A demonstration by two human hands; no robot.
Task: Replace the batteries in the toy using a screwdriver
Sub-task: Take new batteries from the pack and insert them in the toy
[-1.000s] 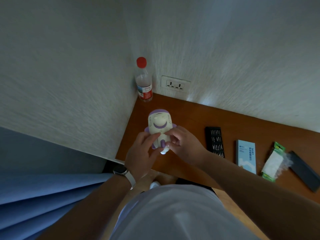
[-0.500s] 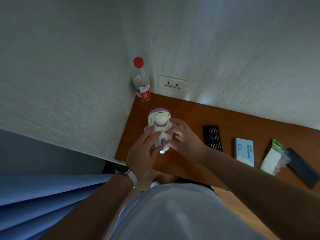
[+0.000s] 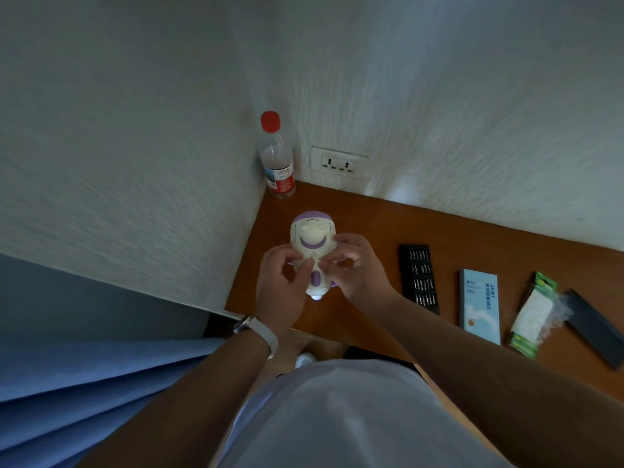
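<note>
Toy in both hands, screwdriver not yet taken up.

Over the desk's (image 3: 371,214) left edge, near the corner, the left hand (image 3: 278,288) and right hand (image 3: 356,270) curl their fingers round the cream-and-purple toy (image 3: 312,236), fingertips pinching at its middle, feeling for the battery cover, I'd say. Next it wants a driver from the bit tray (image 3: 418,280). The blue box (image 3: 479,305) reads "24"; the rest is too small.

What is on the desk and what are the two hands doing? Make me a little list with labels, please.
toy: white and purple, between both hands
left hand: holds the toy's side
right hand: pinches the toy's middle
bit tray: flat on the desk, right of the toy
blue box: right of the tray
green pack: right of the box
bottle: upright in the corner
</note>
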